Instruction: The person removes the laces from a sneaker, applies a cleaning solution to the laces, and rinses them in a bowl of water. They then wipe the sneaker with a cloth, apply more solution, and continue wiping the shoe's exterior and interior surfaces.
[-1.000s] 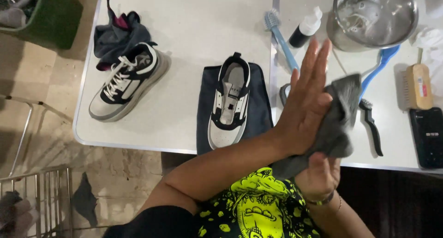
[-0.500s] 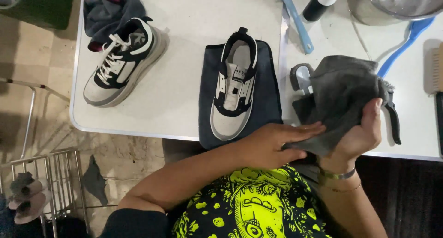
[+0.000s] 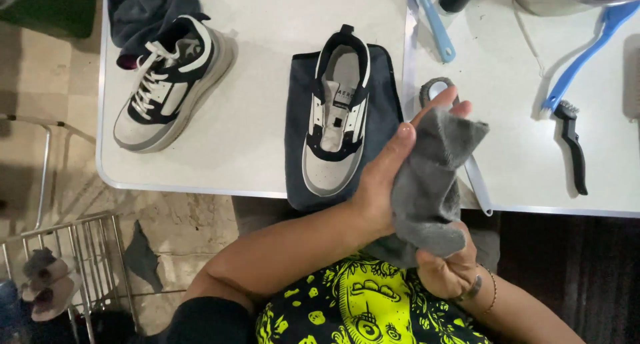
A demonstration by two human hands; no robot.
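— Beyond both hands, what takes up the most room?

— White tabletops (image 3: 267,84), 2 of them butted together, stretch away past the fingertips. Just left of the left hand (image 3: 381,184), a dark blue-grey mat (image 3: 387,127) lies at the table's near edge, and 1 white-and-black sneaker (image 3: 335,114) rests on it, toe toward the person.

— And farther off?

— Well to the left of the hands sits a second sneaker (image 3: 167,84), laces showing, its heel against a crumpled dark cloth (image 3: 143,11).

— What are the hands doing?

— They are together on 1 grey cloth (image 3: 430,181). The left hand lies flat along the cloth's left side, fingers stretched upward with the tips poking past its top edge. The right hand (image 3: 450,271), nearer the body, is closed around the cloth's lower end. The cloth hangs between them, over the table's near edge.

— Smaller things?

— To the right of the hands lies a blue-handled brush (image 3: 587,47), and below it a small black brush (image 3: 573,147). Up past the fingertips rests a light blue toothbrush-like tool (image 3: 433,21). Just behind the left fingertips peeks a round grey brush head (image 3: 433,89).
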